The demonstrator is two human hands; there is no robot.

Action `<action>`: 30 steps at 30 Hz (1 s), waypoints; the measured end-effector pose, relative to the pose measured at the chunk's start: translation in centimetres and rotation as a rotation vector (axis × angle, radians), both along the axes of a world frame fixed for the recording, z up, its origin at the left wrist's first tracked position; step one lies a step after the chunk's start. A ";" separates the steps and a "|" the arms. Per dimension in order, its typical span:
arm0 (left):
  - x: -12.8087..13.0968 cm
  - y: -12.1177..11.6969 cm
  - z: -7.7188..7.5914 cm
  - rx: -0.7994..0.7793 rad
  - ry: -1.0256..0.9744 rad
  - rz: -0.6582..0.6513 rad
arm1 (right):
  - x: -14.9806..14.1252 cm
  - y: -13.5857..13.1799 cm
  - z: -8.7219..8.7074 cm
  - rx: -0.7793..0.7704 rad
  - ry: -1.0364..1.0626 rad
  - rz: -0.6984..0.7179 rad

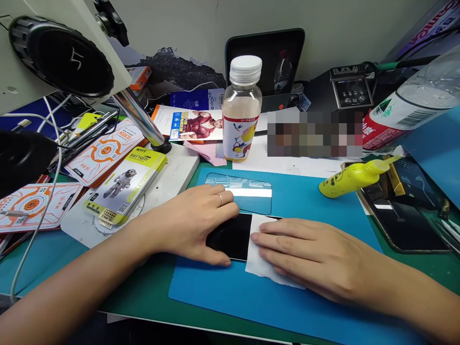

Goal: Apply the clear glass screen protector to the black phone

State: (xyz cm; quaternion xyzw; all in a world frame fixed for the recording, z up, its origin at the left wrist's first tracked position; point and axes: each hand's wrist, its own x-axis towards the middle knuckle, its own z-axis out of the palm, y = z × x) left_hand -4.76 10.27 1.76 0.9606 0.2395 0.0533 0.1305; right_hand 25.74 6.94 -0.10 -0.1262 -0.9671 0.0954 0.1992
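A black phone (pixel 232 235) lies flat on the blue mat (pixel 305 201). My left hand (pixel 196 223) clasps its left end, thumb along the near edge and fingers over the far edge. My right hand (pixel 316 254) lies flat, fingers stretched out, pressing a white wipe (pixel 260 263) onto the phone's right half. Just behind the phone rests a clear screen protector (pixel 247 191) on the mat.
A capped drink bottle (pixel 241 110) stands behind the mat. A yellow squeeze bottle (pixel 355 177) lies at right beside another phone (pixel 406 220). Battery boxes (pixel 124 189), packets and cables crowd the left. A microscope arm (pixel 64 52) overhangs the upper left.
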 end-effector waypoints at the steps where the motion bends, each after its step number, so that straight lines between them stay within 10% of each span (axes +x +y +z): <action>1: 0.0 0.0 -0.1 0.000 -0.001 0.001 | 0.1 0.1 -0.1 -0.008 -0.028 0.010; 30: 0.0 0.0 0.0 -0.020 -0.002 0.015 | -0.6 -0.8 -0.2 -0.135 -0.337 0.006</action>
